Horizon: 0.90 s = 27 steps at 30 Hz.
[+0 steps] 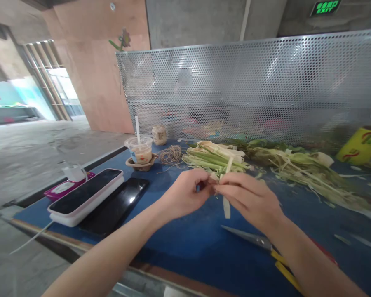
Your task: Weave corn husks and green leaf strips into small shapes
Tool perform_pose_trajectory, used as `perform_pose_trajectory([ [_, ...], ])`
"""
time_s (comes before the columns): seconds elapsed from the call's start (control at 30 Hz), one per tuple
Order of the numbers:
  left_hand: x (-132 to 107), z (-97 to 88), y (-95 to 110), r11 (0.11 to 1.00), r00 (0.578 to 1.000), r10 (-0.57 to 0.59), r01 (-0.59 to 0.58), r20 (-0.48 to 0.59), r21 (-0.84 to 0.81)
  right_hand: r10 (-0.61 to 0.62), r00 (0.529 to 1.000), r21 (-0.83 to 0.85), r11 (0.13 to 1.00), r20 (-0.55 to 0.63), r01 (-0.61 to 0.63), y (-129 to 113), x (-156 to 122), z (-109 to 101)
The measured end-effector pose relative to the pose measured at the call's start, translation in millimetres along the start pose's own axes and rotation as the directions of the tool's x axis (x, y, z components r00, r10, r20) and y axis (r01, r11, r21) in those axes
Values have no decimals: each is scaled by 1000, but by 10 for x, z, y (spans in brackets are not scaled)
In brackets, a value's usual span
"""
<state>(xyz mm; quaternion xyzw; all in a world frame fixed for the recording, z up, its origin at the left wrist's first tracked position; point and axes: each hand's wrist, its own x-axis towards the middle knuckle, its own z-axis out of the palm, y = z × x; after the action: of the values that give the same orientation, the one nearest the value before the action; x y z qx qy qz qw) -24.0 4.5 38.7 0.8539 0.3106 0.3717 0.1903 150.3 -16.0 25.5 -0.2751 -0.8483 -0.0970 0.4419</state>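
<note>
Over the middle of the blue table, my left hand (193,192) and my right hand (253,198) meet, fingertips pinched together. Between them runs a pale, flat plant strip (226,208), which looks like corn husk; one end hangs down and the other sticks up past my right fingers. What exactly my left fingertips pinch is partly hidden, though a pale bit shows there. Just behind the hands lies a bundle of green and whitish husks (216,156). Scissors (253,239) with yellow handles rest below my right hand, partly covered by the forearm.
Loose dried husks (309,173) spread across the right side, near a yellow roll (361,144). At left are a plastic cup with straw (139,150), tangled twine (170,155), a phone on a white block (88,192) and a black tablet-like slab (117,206). A perforated metal screen (235,86) stands behind.
</note>
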Motion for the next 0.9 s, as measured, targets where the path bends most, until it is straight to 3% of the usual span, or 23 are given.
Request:
perform_pose_trajectory([
  [0.1, 0, -44, -5, 929, 964, -169, 226, 207, -293, -65, 989, 66, 996, 134, 57, 8, -2, 10],
  [0.2, 0, -74, -30, 900, 927, -248, 327, 280, -288, -107, 978, 119, 989, 180, 86, 9, 2, 12],
  [0.3, -4, -85, -47, 913, 922, -261, 332, 287, -238, -51, 979, 103, 994, 199, 31, 19, 12, 1],
  [0.4, -13, -71, -42, 958, 954, -206, 242, 218, -151, 73, 988, 52, 995, 137, -81, 26, 32, -3],
  [0.47, -19, -47, -33, 993, 987, -114, 110, 116, 36, 164, 984, 91, 981, 67, -169, 17, 48, 1],
  [0.53, -24, -16, -28, 967, 999, 39, -45, 29, 250, 255, 966, 169, 952, 29, -257, 0, 61, 9],
  [0.63, -30, 17, -33, 884, 964, 264, -231, -27, 407, 458, 889, 308, 843, 15, -440, -29, 76, 16],
  [0.73, -47, 19, -44, 816, 929, 368, -303, -37, 492, 601, 798, 422, 712, 45, -561, -48, 92, 11],
  [0.83, -73, 2, -37, 716, 878, 477, -364, -37, 596, 611, 789, 446, 689, 66, -571, -65, 109, -8],
  [0.9, -85, -13, -11, 633, 817, 575, -409, -44, 657, 621, 776, 475, 654, 107, -589, -79, 118, -22],
])
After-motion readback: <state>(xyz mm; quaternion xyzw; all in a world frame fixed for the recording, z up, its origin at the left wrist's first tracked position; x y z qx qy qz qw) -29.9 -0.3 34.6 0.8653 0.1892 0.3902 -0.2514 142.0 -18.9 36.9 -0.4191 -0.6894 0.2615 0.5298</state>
